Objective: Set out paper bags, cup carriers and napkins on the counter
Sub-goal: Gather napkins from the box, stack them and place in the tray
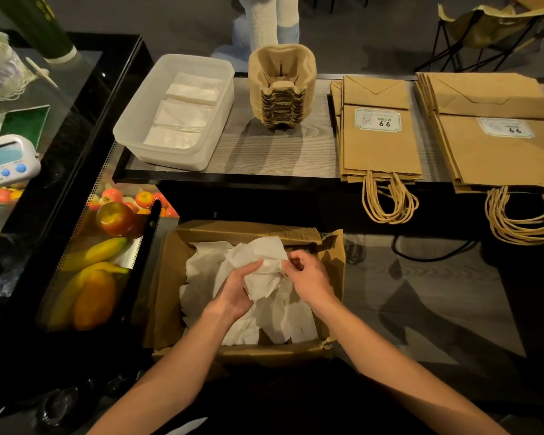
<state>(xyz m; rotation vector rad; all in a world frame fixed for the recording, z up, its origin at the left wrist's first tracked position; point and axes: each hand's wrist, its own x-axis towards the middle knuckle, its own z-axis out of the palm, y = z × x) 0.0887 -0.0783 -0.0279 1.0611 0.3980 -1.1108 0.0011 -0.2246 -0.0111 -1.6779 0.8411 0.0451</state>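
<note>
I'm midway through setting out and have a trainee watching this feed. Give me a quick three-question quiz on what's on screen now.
1. True or false: the stack of brown moulded-pulp cup carriers stands between the translucent white plastic tub and the flat brown paper bags.
2. The left hand and right hand hold a crumpled white paper napkin over: A) the open brown cardboard box; B) the tub; C) the bags.
3. Fill in: the bags lie on the grey wood-grain counter in ___ piles.
Key: 1 true; 2 A; 3 two.
</note>
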